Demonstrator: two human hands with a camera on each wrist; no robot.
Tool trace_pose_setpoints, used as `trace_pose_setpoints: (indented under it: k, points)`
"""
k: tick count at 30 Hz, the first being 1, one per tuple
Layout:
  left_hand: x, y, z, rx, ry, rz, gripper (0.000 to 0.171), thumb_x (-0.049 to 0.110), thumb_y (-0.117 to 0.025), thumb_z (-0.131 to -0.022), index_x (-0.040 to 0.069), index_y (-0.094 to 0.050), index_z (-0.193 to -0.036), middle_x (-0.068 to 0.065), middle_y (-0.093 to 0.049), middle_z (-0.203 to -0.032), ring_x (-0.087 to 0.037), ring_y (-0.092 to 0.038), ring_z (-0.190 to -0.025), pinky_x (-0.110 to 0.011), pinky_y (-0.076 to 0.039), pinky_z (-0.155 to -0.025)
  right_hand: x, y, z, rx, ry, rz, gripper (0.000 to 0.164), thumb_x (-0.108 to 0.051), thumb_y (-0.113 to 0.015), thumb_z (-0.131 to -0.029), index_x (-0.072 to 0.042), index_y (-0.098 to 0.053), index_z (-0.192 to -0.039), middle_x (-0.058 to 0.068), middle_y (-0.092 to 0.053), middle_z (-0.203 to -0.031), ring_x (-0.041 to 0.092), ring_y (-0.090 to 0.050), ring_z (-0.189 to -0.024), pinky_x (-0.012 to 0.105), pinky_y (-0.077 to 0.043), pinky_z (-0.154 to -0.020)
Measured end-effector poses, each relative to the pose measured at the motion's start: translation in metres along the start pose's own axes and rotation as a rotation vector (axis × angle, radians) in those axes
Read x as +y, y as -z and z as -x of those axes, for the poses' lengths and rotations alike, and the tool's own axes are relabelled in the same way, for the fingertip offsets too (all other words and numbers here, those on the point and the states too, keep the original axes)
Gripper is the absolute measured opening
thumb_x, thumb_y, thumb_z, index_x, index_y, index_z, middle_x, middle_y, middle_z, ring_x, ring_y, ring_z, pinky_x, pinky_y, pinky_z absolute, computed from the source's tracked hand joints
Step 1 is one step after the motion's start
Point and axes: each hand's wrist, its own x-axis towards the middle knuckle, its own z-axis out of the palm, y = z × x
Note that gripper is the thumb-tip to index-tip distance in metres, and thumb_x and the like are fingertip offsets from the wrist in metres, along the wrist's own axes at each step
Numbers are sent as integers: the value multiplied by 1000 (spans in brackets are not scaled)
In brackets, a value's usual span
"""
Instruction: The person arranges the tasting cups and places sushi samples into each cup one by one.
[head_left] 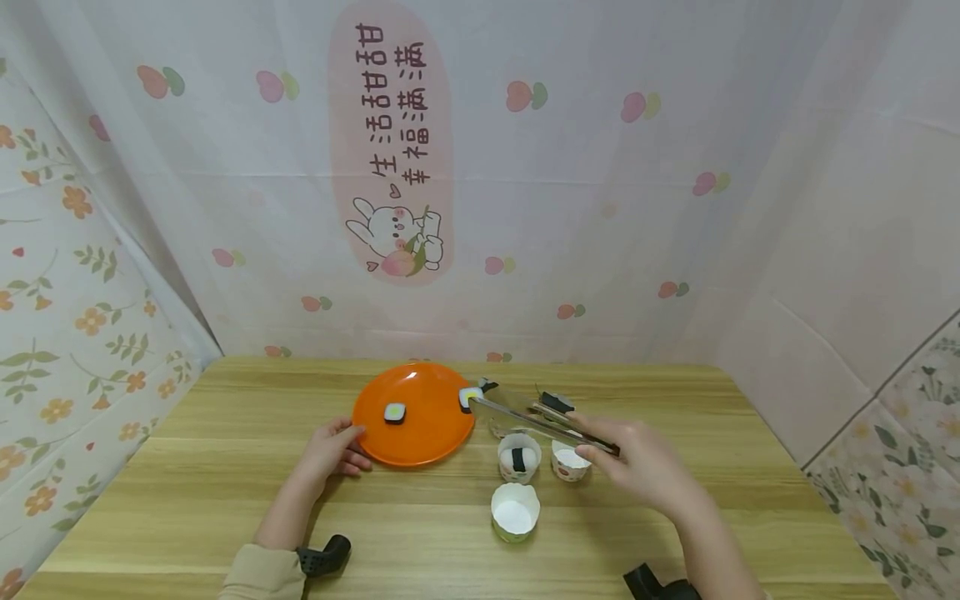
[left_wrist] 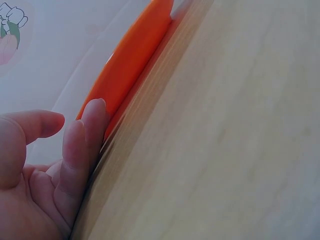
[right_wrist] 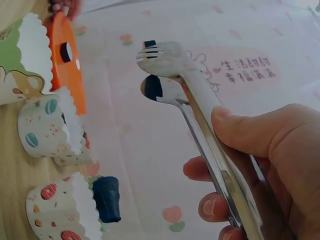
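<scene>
My left hand (head_left: 341, 447) is at the left rim of an orange plate (head_left: 435, 446). In the left wrist view its fingertips (left_wrist: 93, 112) touch the plate's edge, while the thumb stands a little apart. My right hand (head_left: 637, 458) grips metal tongs (right_wrist: 200, 107) with one fork-like end. Between the tong tips is a white toy sushi roll (head_left: 470, 395) with a yellow centre and dark wrap, over the plate's right edge. In the right wrist view the tong end covers part of it. A similar sushi roll (head_left: 394, 412) lies on the plate.
Right of the plate stand several scalloped paper cups. One cup (head_left: 517, 478) holds a white rice ball with a dark band (head_left: 519, 458); a green-patterned cup (head_left: 515, 527) stands nearest. A dark piece (head_left: 557, 402) is behind the tongs. A printed curtain (head_left: 600, 250) hangs behind the wooden table (head_left: 420, 517).
</scene>
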Motion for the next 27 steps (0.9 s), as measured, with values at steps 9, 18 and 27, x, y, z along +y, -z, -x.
trace_pose_setpoints:
  k: [9,18,27]
  points:
    - [-1,0,-1,3,3,1,49,18,-47,-101,-11,-32,-138,-10,-62,-76,-18,-65,-57,-26,-54,-51,10,15,9,-66,-70,-91,39,-20,-68,-90,-10,-63,-128,9,-66,-116,-1,-32,-44,23,-40,-47]
    - [-4,2,-4,-2,-1,11,49,17,-47,-101,-11,-32,-139,-10,-62,-75,-18,-65,-57,-26,-54,-51,19,28,17,-100,-122,-120,41,-26,-66,-92,-8,-62,-128,4,-66,-107,0,-30,-42,23,-36,-39]
    - [-1,1,-1,-12,-9,8,51,17,-48,-101,-12,-30,-139,-10,-63,-76,-17,-65,-57,-25,-54,-51,30,41,24,-140,-137,-148,43,-26,-65,-93,-4,-60,-129,6,-64,-107,1,-27,-44,22,-36,-41]
